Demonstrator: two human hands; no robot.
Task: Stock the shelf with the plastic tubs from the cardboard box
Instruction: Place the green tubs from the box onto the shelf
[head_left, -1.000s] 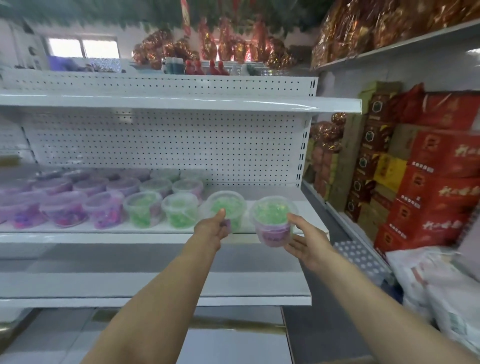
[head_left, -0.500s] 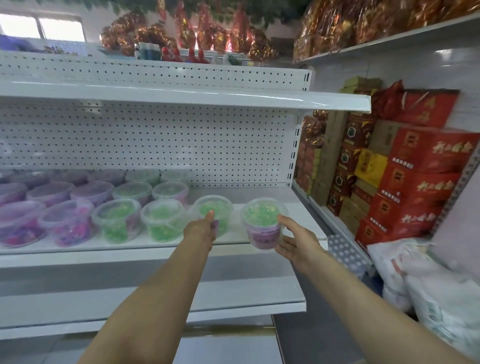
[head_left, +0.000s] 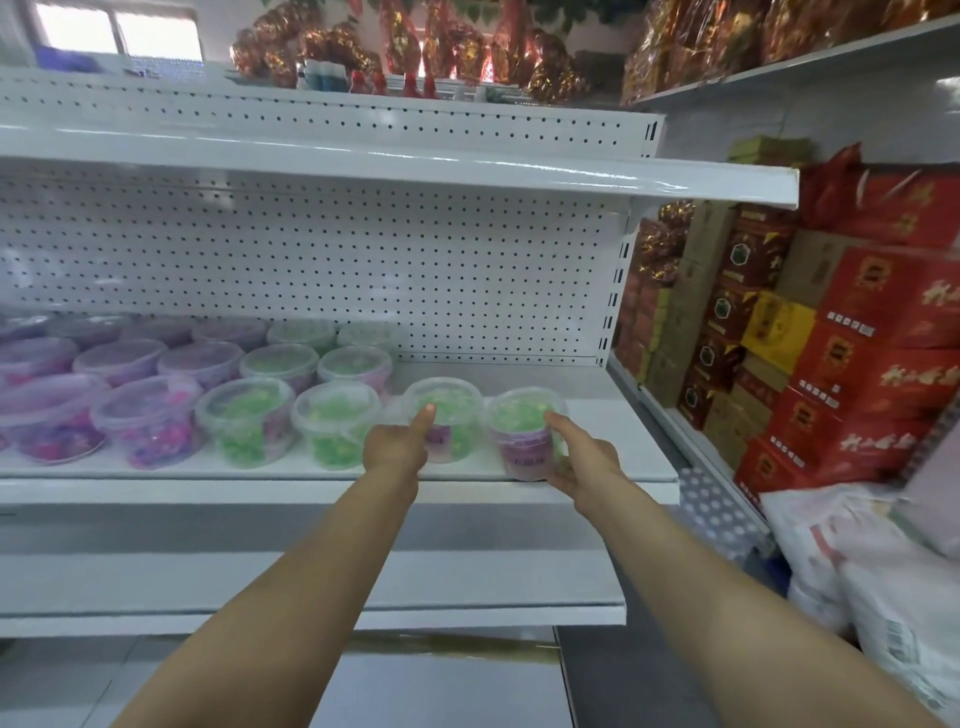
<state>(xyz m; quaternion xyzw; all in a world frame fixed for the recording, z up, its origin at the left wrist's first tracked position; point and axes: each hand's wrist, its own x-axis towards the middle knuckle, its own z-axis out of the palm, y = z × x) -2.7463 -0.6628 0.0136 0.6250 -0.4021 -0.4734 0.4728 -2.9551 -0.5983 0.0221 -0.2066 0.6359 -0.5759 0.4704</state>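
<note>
Two clear lidded tubs of green contents are gripped at the shelf's (head_left: 613, 470) near edge: left tub (head_left: 452, 415) by left hand (head_left: 395, 447), right tub (head_left: 522, 436) by right hand (head_left: 582, 457).

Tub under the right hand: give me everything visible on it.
The rightmost tub is a round, clear plastic container with a translucent lid, green contents showing through and a purple label low on its front. It stands upright at the front edge of the white shelf, last in the front row, close beside another green tub. The right hand wraps its right side, thumb near the lid rim.
</note>
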